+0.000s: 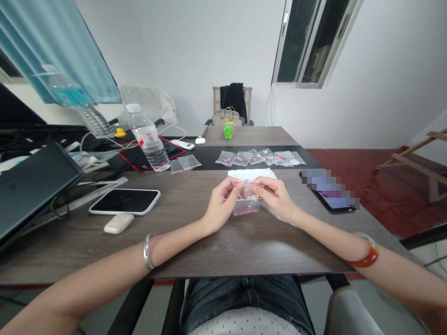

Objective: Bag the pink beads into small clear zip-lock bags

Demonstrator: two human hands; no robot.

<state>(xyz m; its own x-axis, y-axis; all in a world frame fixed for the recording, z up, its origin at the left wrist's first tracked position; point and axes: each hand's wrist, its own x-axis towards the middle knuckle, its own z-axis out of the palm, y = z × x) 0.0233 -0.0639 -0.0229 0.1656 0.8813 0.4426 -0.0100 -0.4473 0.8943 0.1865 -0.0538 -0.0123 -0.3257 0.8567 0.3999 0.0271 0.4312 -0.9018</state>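
Observation:
Between my two hands hangs a small clear zip bag (246, 205) with a red seal line along its top and several pink pills gathered at its bottom. My left hand (223, 203) pinches the left end of the seal between thumb and fingers. At the right end, my right hand (275, 196) pinches the same strip. Behind the bag, a sheet of white paper (270, 173) lies on the table, partly covered by my hands. Farther back, a row of filled zip bags (248, 158) with pink pills lies on the dark strip.
Flat clear bags (185, 164) lie left of the row, near a water bottle (149, 139). A white-edged phone (125, 201) and an earbud case (119, 224) are at left; another phone (328, 190) is at right. A green box (228, 131) stands far back.

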